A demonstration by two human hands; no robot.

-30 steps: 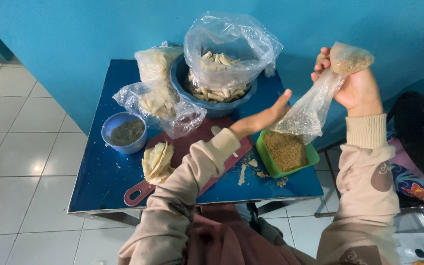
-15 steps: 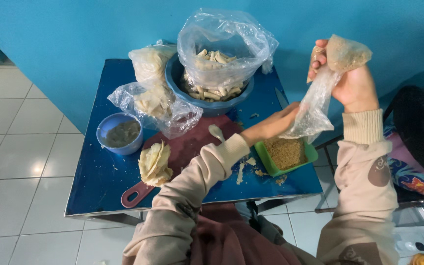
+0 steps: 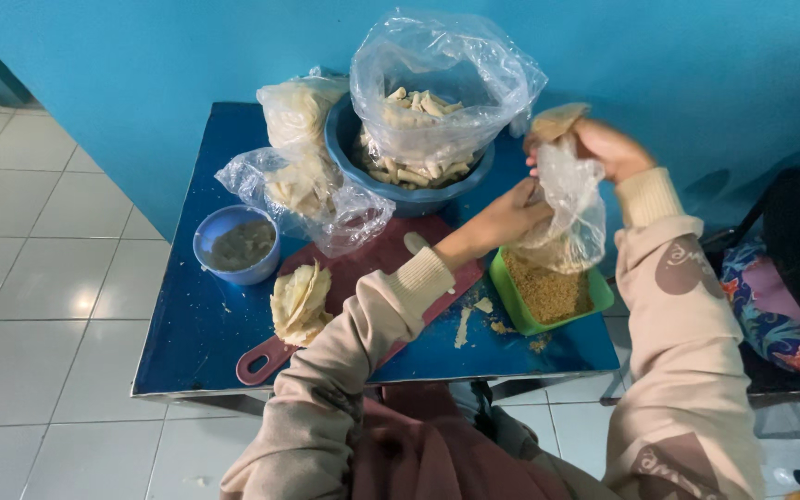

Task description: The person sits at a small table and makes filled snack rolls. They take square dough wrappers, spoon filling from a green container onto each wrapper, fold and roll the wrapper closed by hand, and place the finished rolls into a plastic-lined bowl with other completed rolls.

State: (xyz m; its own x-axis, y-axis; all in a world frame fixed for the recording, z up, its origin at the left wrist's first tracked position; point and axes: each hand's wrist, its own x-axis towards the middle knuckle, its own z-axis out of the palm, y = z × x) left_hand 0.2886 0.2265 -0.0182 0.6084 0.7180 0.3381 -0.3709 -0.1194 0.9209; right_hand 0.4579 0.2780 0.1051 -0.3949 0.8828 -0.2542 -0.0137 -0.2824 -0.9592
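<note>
Hanging from the right hand (image 3: 604, 148), the plastic bag (image 3: 562, 208) seemingly touches the left hand (image 3: 502, 218).

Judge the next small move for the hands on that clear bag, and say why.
Probably tip the clear plastic bag further: the right hand grips its top, the left hand steadies its side, and its crumb-filled lower end hangs just over the green tray already holding crumbs.

Beige long sleeves with ribbed cream cuffs; brown round printed emblems on right sleeve (image 3: 687, 306). Bare hands. Maroon garment at lap.
</note>
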